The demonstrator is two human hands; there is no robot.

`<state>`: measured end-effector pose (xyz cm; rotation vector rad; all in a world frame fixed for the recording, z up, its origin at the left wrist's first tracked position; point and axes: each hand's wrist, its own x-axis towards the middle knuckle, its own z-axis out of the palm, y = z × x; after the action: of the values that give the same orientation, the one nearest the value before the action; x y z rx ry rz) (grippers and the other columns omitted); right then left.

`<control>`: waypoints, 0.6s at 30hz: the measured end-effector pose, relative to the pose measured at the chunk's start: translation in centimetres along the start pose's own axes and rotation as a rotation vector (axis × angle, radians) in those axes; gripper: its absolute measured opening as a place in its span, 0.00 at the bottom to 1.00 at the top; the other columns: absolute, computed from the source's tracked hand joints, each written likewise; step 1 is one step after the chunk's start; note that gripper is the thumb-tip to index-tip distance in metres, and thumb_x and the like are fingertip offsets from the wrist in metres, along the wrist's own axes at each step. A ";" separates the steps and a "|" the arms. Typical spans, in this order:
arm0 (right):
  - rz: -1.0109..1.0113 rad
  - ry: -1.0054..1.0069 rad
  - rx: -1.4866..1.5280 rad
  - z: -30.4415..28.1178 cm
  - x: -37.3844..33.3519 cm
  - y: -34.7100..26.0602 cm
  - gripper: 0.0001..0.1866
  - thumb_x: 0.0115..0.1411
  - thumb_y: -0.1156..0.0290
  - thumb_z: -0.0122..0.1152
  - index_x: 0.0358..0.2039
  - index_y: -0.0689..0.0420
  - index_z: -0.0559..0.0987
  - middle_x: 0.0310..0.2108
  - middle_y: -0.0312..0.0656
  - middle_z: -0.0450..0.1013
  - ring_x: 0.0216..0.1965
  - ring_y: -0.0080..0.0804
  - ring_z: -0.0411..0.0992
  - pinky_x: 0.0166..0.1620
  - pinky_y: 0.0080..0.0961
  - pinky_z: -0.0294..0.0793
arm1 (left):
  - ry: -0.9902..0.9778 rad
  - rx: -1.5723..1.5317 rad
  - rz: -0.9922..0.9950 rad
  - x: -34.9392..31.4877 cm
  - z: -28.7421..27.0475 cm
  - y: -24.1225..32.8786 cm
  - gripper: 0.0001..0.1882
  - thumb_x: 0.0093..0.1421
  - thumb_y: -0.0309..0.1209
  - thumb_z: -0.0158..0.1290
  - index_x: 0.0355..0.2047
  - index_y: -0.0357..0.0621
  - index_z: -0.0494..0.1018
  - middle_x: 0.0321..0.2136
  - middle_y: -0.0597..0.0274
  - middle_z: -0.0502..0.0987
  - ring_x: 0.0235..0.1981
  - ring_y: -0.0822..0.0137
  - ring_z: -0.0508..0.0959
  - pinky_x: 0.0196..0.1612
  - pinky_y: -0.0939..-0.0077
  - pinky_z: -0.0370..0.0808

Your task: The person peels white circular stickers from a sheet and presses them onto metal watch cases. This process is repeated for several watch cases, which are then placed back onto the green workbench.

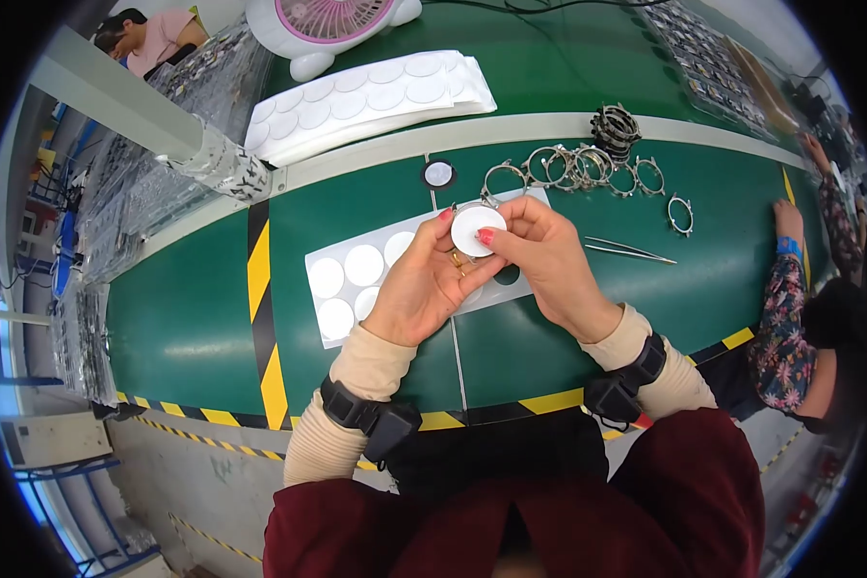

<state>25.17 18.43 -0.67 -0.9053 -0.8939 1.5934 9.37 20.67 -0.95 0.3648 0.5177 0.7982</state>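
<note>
head view: at the far left, a person in a pink top is seen small, with the lower body hidden behind a white post. to the right of it lies a stack of white sheets with round shapes, and above this a pink and white fan is cut off by the upper edge.

nearer, a sheet of round white stickers lies on the green table; its middle part is hidden under the two hands. the left hand is half cupped and grasps a white disc at its left edge; some of its fingers go below the disc, so their tips cannot be seen well. a small black round piece with a pale face lies behind this hand. the disc is held between both hands, above the sheet; something metallic shows at its rim, but i cannot tell what it is. the right hand also grasps the disc, with the thumb pressed on its white face, and its other fingers are partly covered.

farther right are overlapping metal rings, difficult to count, a dark ring stack, tweezers and one separate ring. at the right rim, a co-worker's flowered sleeve is visible, the body mostly in shadow.
</note>
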 end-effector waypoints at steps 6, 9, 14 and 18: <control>-0.056 -0.019 -0.120 -0.1 0.0 0.2 0.11 0.54 0.80 0.58 0.37 0.60 0.69 0.36 0.39 0.73 0.37 0.20 0.70 0.40 0.16 0.69 | 0.005 -0.020 -0.032 -0.1 0.3 -0.2 0.26 0.65 0.47 0.37 0.50 0.35 0.62 0.45 0.54 0.70 0.46 0.63 0.74 0.52 0.67 0.72; -0.069 -0.024 -0.161 -0.1 0.0 0.5 0.12 0.54 0.80 0.58 0.38 0.60 0.68 0.34 0.38 0.73 0.33 0.17 0.68 0.36 0.14 0.67 | 0.042 0.041 -0.025 -0.2 0.4 -0.3 0.27 0.64 0.49 0.37 0.49 0.36 0.62 0.45 0.54 0.70 0.45 0.64 0.74 0.50 0.68 0.74; -0.095 -0.017 -0.158 0.3 -0.1 0.6 0.14 0.53 0.79 0.58 0.40 0.59 0.67 0.30 0.37 0.73 0.26 0.12 0.64 0.30 0.10 0.63 | 0.019 0.008 -0.038 -0.1 0.2 -0.3 0.24 0.65 0.47 0.39 0.48 0.37 0.63 0.44 0.54 0.71 0.45 0.63 0.74 0.50 0.67 0.74; -0.061 0.027 -0.085 0.7 -0.1 0.0 0.16 0.53 0.81 0.58 0.41 0.58 0.66 0.32 0.39 0.73 0.31 0.17 0.69 0.34 0.13 0.68 | 0.100 0.023 -0.007 -0.1 0.6 -0.4 0.22 0.64 0.44 0.41 0.48 0.38 0.64 0.44 0.53 0.72 0.45 0.62 0.75 0.50 0.65 0.74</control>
<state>24.60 18.26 -0.39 -0.9481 -0.9678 1.4971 9.89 20.27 -0.58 0.3449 0.6217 0.8069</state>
